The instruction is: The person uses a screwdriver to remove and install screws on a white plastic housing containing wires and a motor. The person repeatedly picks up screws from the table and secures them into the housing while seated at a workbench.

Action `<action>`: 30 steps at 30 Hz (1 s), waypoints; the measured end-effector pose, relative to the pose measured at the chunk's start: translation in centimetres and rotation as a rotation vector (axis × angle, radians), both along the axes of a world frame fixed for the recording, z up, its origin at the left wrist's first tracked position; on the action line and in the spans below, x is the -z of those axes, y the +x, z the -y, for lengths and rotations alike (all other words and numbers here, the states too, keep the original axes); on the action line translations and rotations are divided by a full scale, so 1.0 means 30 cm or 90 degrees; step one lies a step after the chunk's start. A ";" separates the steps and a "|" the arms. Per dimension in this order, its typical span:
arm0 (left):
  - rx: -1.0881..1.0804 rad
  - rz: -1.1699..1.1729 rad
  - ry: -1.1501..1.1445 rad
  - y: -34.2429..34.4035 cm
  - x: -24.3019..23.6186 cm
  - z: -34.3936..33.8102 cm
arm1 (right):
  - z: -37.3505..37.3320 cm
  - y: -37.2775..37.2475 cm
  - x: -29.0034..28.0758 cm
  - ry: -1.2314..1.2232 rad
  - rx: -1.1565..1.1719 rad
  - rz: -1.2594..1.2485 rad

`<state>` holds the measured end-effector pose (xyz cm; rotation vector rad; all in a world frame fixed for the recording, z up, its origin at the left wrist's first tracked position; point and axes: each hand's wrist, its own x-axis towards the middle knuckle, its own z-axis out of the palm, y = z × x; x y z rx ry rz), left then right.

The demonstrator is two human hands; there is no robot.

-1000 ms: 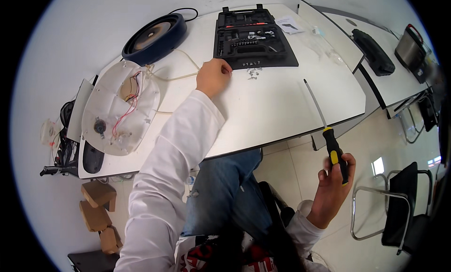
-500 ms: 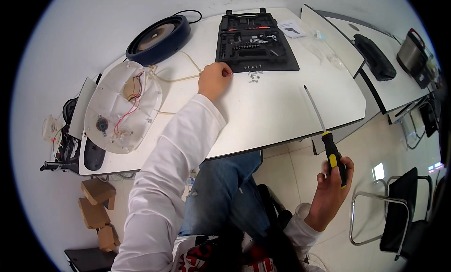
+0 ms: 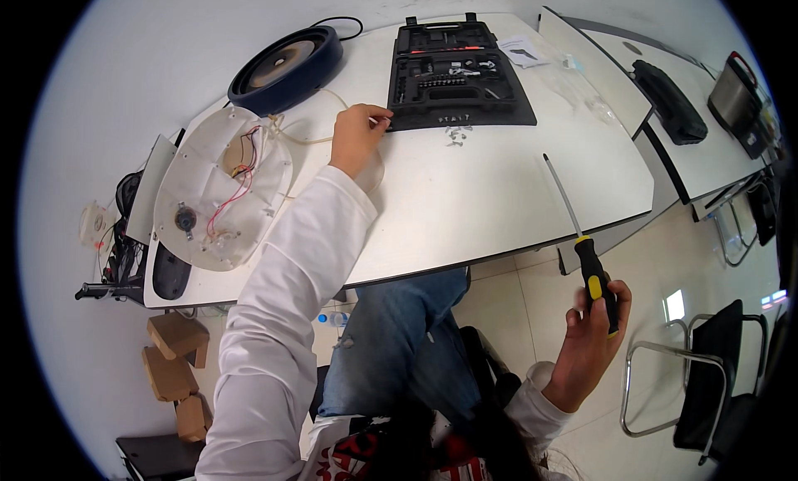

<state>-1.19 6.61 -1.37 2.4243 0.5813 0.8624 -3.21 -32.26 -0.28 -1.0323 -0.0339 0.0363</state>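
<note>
In my right hand (image 3: pixel 588 348) is a screwdriver (image 3: pixel 592 269) with a black and yellow handle, its shaft pointing up over the table's front edge. My left hand (image 3: pixel 357 140) is pinched beside the near left corner of the open black tool case (image 3: pixel 514 107); what the fingertips hold, if anything, is too small to make out. A row of small screws (image 3: pixel 454 118) lies on the case's near edge, with several loose screws (image 3: pixel 457 135) on the table just in front. Left of my hand, a pale cable (image 3: pixel 312 140) runs to a white plastic housing (image 3: pixel 199 186) with red wires inside.
A dark blue round appliance part (image 3: pixel 320 72) leans at the back left. Paper (image 3: pixel 522 51) and clear plastic bags (image 3: pixel 586 99) lie right of the case. A side table holds a black case (image 3: pixel 669 103) and a metal kettle-like vessel (image 3: pixel 736 95). A chair (image 3: pixel 706 373) stands at right.
My left hand has moved a little left, its fingertips now showing in a pinch beside the case corner. The view has shifted slightly; my right hand still holds the screwdriver.
</note>
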 end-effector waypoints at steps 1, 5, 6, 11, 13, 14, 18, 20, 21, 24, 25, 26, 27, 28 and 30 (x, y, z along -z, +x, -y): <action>0.013 0.009 0.009 0.003 0.005 0.005 | 0.000 0.001 0.001 0.002 0.001 0.000; 0.034 0.009 0.098 0.006 0.015 0.011 | -0.005 -0.003 -0.004 0.004 0.020 -0.007; 0.043 0.001 0.142 0.007 0.023 0.001 | -0.007 -0.003 -0.008 0.002 0.029 -0.011; 0.031 -0.004 0.114 0.010 0.039 0.003 | -0.001 0.003 0.005 0.002 0.009 0.000; -0.004 0.006 -0.011 0.009 0.012 0.037 | -0.003 0.002 0.003 0.000 0.013 0.000; -0.023 0.009 0.011 0.011 0.019 0.039 | -0.004 0.002 0.001 -0.001 0.015 -0.002; -0.062 0.015 0.135 0.008 0.019 0.060 | 0.001 0.005 0.010 0.003 0.001 0.005; -0.055 0.008 0.190 0.012 0.011 0.067 | 0.001 0.006 0.008 0.001 0.009 0.003; -0.053 0.001 0.206 0.009 0.011 0.064 | 0.000 0.005 0.007 0.001 0.011 0.001; -0.055 -0.015 0.243 0.002 0.010 0.060 | -0.002 0.005 0.005 -0.005 0.014 0.002; -0.057 -0.020 0.254 0.000 0.011 0.060 | -0.002 0.005 0.006 -0.006 0.012 0.002; -0.053 -0.013 0.261 0.000 0.013 0.057 | -0.002 0.006 0.007 -0.007 0.010 0.002; -0.049 -0.006 0.270 0.001 0.014 0.053 | -0.002 0.006 0.007 -0.008 0.007 0.002; -0.046 0.002 0.278 0.000 0.014 0.052 | -0.002 0.006 0.006 -0.009 0.007 0.002; -0.069 0.021 0.253 0.002 0.012 0.068 | -0.004 0.005 0.003 -0.011 0.009 0.002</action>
